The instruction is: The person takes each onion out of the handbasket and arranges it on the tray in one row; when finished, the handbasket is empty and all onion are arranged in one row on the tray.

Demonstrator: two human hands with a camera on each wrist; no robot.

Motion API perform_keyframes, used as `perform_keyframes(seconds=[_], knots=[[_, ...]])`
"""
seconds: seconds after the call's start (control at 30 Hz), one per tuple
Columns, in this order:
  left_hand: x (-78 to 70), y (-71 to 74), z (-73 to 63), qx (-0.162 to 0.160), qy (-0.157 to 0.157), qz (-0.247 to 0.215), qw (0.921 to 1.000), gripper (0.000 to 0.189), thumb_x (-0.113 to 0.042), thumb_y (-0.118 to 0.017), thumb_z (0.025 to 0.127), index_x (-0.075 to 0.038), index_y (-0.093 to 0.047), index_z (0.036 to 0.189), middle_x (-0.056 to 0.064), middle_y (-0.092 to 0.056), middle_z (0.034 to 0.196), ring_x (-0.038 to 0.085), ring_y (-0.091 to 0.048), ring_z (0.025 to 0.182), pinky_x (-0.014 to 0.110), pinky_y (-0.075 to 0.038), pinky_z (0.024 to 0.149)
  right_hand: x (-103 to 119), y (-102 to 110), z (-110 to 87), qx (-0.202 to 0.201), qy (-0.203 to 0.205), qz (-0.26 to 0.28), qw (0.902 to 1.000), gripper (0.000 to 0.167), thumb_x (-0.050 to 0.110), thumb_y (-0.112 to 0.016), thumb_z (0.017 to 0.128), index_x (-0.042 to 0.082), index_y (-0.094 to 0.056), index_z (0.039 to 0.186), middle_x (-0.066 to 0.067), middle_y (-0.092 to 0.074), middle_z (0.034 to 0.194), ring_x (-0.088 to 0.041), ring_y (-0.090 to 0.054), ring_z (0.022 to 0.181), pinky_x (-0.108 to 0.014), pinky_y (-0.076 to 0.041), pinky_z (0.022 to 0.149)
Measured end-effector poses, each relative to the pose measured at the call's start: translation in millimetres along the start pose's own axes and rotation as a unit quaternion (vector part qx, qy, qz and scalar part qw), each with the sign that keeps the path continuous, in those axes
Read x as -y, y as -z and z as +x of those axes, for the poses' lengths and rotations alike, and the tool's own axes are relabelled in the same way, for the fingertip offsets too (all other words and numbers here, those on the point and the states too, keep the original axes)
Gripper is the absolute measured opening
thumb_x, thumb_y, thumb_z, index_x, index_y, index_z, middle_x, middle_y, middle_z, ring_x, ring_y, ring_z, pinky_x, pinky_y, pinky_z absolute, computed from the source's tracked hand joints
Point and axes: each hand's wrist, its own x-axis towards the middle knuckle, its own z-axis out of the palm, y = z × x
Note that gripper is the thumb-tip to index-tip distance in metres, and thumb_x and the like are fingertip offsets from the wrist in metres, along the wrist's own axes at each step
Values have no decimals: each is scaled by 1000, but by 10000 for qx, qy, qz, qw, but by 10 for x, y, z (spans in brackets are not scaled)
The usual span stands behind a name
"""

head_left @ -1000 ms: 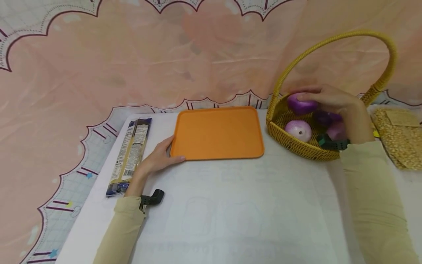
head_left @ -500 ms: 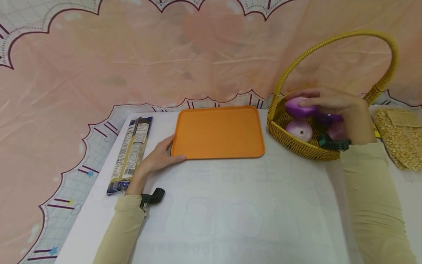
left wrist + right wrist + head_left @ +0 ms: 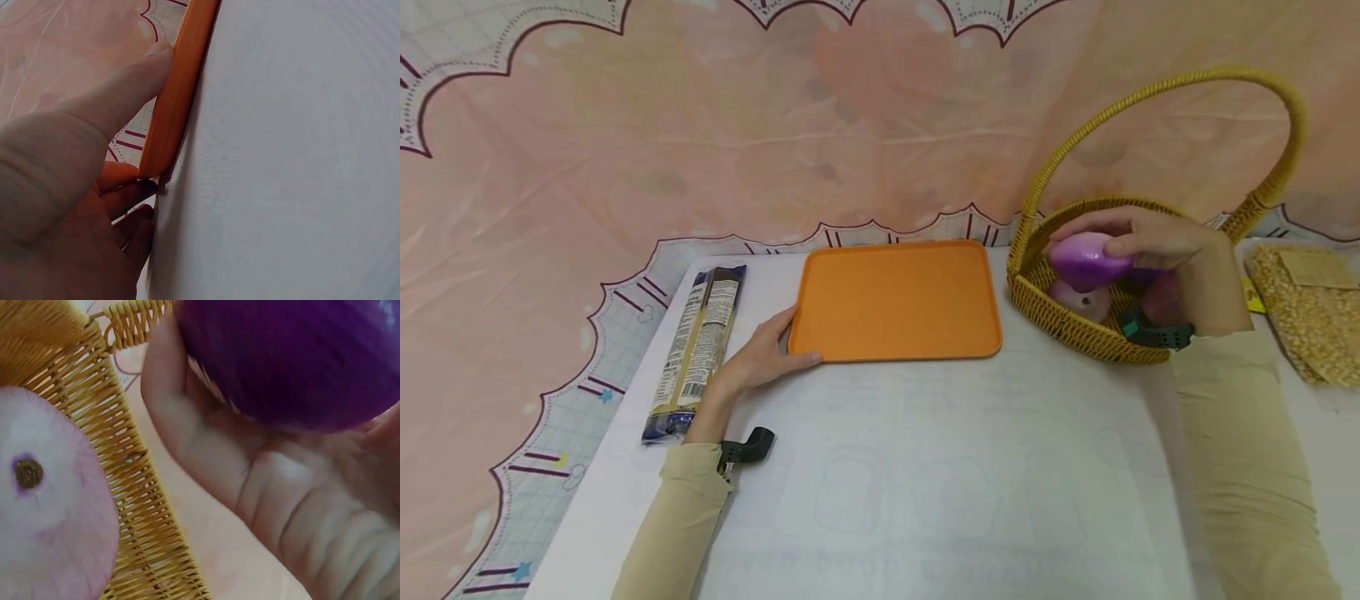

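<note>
My right hand (image 3: 1161, 237) grips a glossy purple onion (image 3: 1088, 262), fingers over its far side and thumb on the near side. It holds the onion above the woven basket (image 3: 1060, 327), inside its tall handle. Below, a paler onion (image 3: 59, 506) with a brown root spot lies in the basket. More purple vegetables sit there, partly hidden by the hand and wrist. My left hand (image 3: 760, 358) rests at the near left corner of the orange tray (image 3: 895, 302). Its straight thumb lies along the front rim, and the fingers reach along the left side.
A long plastic packet (image 3: 696, 354) with printed text lies left of the tray, beside the left wrist. A bag of yellow kernels (image 3: 1311, 325) lies right of the basket. A patterned pink cloth (image 3: 850, 125) borders the white tabletop (image 3: 925, 475) at the back.
The right hand has brought the purple onion slightly nearer and lower in the head view, so that it now partly covers the paler onion. The left hand and tray have stayed put.
</note>
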Motion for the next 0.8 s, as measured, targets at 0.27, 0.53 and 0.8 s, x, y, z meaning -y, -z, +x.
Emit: perform_keyframes(seconds=[0.27,0.53,0.8], knots=[[46,-3,-4,-12,-18,-17,10000,101,-40,-73,85,-4,-10,156,19,-16,162,37,-13,151,55,-15,122,8,-37,58,477,509,-136,9975,45,25,-52,100,-3,-52,135,-11,-60,134,-20,-62,107,-28,-58,83],[45,-11,-9,13,-57,3,10000,100,-41,-72,86,-6,-10,156,19,-16,162,38,-13,150,56,-16,122,140,-199,174,705,583,-252,9955,48,24,-52,100,-5,-47,138,-14,-57,133,-22,-64,100,-30,-59,80],[105,-17,-4,-45,-190,-24,9998,98,-40,-72,86,-8,-11,157,18,-17,162,37,-13,150,57,-16,121,256,-379,344,702,790,-695,9920,43,18,-54,98,2,-51,137,-13,-59,120,-21,-59,87,-31,-53,62]])
